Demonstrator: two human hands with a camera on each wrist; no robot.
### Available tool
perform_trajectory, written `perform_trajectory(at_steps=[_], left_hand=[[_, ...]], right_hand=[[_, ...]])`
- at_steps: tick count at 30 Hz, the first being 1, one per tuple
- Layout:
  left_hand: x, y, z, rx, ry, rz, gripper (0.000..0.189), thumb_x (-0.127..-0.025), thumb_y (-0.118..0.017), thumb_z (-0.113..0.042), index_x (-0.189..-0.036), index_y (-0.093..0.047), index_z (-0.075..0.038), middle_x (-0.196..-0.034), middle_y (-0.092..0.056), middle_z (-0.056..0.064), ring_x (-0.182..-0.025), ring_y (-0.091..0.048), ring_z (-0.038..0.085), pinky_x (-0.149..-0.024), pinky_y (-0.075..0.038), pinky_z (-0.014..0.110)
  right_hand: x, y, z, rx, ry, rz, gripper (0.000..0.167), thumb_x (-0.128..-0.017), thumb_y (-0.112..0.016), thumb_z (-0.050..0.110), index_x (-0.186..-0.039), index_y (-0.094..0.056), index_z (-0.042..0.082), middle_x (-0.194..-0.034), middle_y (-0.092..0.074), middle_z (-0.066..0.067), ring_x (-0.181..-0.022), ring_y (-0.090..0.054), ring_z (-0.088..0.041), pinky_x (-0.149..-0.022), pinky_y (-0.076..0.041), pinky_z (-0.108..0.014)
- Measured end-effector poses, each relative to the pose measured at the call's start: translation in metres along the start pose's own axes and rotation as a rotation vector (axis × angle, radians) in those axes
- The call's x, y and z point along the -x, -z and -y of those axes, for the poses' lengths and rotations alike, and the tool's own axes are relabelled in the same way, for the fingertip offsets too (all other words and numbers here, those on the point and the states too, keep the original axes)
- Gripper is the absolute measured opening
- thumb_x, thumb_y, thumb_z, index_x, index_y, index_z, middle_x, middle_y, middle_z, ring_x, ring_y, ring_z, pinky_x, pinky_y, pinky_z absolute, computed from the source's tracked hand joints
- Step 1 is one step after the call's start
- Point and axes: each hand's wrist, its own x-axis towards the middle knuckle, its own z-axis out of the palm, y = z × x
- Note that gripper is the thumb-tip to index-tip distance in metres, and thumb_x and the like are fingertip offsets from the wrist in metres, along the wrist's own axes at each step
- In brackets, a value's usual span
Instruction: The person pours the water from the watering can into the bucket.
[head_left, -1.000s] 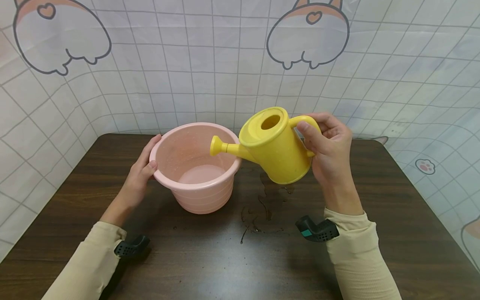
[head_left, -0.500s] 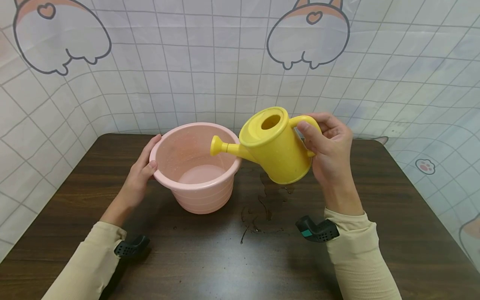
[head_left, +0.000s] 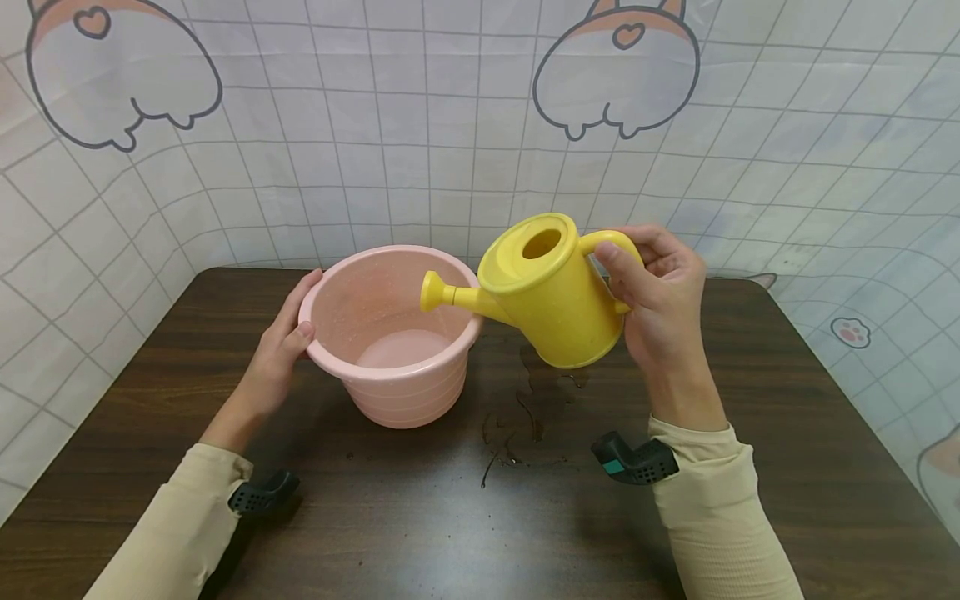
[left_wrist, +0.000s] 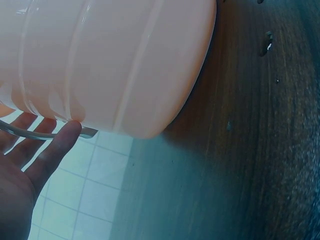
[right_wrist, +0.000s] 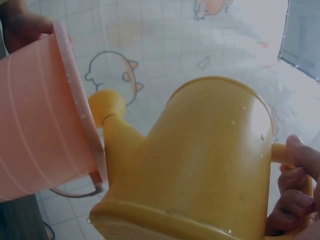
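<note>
A pink bucket (head_left: 401, 396) is at the table's back, left of the middle. My left hand (head_left: 277, 337) grips its left rim, thumb on the near side; in the left wrist view its fingers (left_wrist: 57, 147) lie against the ribbed wall beside a thin bail handle. My right hand (head_left: 660, 292) holds a yellow watering can (head_left: 562, 308) by its looped handle, raised above the table. The can leans left, and its rose-tipped spout (head_left: 465, 298) reaches over the bucket's right rim. No stream of water shows. Droplets cling to the can's body (right_wrist: 200, 150) in the right wrist view.
Wet streaks (head_left: 525, 417) lie on the dark wooden table (head_left: 420, 525) right of the bucket, below the can. A white grid-patterned sheet (head_left: 450, 125) with cartoon animals rises behind the table and along its sides.
</note>
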Motion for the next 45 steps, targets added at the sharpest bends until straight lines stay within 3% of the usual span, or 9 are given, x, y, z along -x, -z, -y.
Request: perform_trajectory(at_steps=[30,45], left_hand=[[0.0006,-0.0004,-0.0019,-0.002,0.006,-0.001,0.056,-0.100,-0.034,-0.032,-0.155,-0.022,-0.028,-0.155,-0.031,0.002,-0.123,-0.044,0.013,-0.085,-0.046,0.017],[0.0005,0.0000,-0.0007,-0.011,0.007,-0.004,0.056,-0.099,-0.034,-0.033,-0.154,-0.023,-0.030,-0.156,-0.030,0.002,-0.123,-0.045,0.014,-0.083,-0.047,0.017]], right_hand=[[-0.0004,0.0010,0.0004,-0.034,0.001,0.020,0.009,-0.082,-0.072,-0.001,-0.090,-0.070,-0.002,-0.079,-0.071,-0.005,-0.052,-0.033,-0.013,-0.051,-0.021,-0.025],[0.0004,0.0002,0.0003,-0.001,-0.006,0.024,0.009,-0.085,-0.066,-0.005,-0.091,-0.070,0.000,-0.077,-0.069,-0.002,-0.052,-0.034,-0.014,-0.051,-0.022,-0.025]])
